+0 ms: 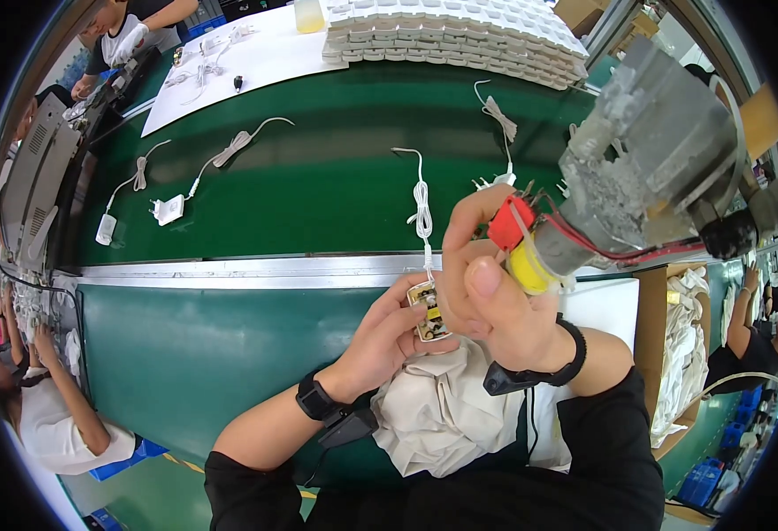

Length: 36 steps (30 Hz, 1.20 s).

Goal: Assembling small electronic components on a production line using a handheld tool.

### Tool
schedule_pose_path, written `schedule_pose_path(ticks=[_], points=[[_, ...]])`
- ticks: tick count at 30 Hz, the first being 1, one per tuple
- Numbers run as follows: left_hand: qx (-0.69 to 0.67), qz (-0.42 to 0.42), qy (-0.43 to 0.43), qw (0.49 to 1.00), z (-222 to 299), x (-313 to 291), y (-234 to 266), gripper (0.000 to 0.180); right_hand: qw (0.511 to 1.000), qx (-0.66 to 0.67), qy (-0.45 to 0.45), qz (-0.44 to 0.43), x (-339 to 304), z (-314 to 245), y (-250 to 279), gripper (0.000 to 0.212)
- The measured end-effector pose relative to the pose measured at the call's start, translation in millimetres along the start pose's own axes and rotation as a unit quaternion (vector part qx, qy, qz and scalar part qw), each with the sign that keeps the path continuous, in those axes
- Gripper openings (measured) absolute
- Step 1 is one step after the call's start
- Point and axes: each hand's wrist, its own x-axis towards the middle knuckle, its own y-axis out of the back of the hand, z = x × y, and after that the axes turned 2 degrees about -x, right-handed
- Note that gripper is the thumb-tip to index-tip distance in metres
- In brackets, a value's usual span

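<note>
My left hand (380, 341) is closed around a small opened white power adapter (430, 326), its circuit board with a yellow part facing up. A white bundled cord (421, 208) runs from the adapter onto the green belt. My right hand (504, 305) is raised just right of the adapter, its fingers wrapped round a glue gun (574, 234) crusted with whitish hardened glue. The index finger lies by the red switch (506, 227) on it, above a band of yellow tape. The gun's tip is hidden behind my hand. Beneath both hands lies a crumpled beige cloth (446, 407).
Several corded white adapters (168, 210) lie on the green conveyor belt (318, 195). Stacked white trays (459, 44) stand at the back. A cardboard box (650, 341) of white pieces is at right. Other people work at far left, left and right. A metal rail (229, 272) crosses ahead.
</note>
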Motion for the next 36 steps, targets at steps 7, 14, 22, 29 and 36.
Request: schedule_pose_path(ticks=[7,14,22,29,36], points=[[-0.048,-0.053,0.012,0.997,1.6,4.3,-6.6,0.041,1.000,0.003,0.004,-0.010,0.4,-0.7,-1.4,0.040],[-0.077,-0.060,0.011,0.995,-0.3,7.3,-3.5,0.041,1.000,-0.008,-0.027,-0.008,1.6,-3.1,4.9,0.042],[0.098,-0.041,-0.010,0.994,7.6,29.8,12.9,0.041,0.999,-0.002,-0.033,0.008,1.9,-9.0,-0.2,0.043],[0.761,0.004,-0.265,0.592,73.7,114.1,21.6,0.045,0.999,-0.014,-0.036,-0.017,-2.1,-16.5,-18.2,0.044],[0.731,0.079,-0.430,0.524,106.0,61.6,8.6,0.041,1.000,-0.022,-0.020,0.003,-2.0,-21.3,-28.9,0.041]])
